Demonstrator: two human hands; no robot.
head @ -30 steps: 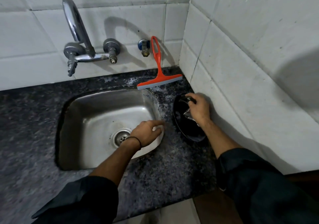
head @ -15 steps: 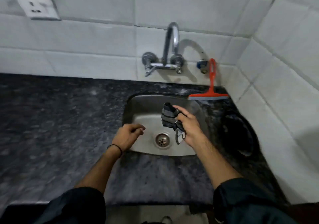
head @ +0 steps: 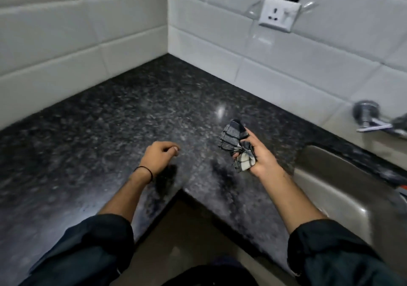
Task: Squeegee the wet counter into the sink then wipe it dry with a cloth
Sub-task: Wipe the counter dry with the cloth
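My right hand [head: 259, 160] grips a crumpled checked grey cloth [head: 234, 140] above the dark speckled granite counter [head: 132, 118], just left of the steel sink [head: 343, 188]. My left hand [head: 159, 153] hovers over the counter near its inner corner edge, fingers loosely curled and holding nothing. The squeegee is out of view apart from a sliver of orange at the right edge [head: 404, 190].
The counter is L-shaped and runs into a corner of white tiled walls [head: 88, 43]. A wall socket [head: 279, 13] sits high on the right wall. Part of the tap [head: 370, 118] shows at the far right above the sink.
The view has swung left from the sink to the corner counter. My right hand took the cloth from the dark bowl and carried it left; my left hand left the sink rim.
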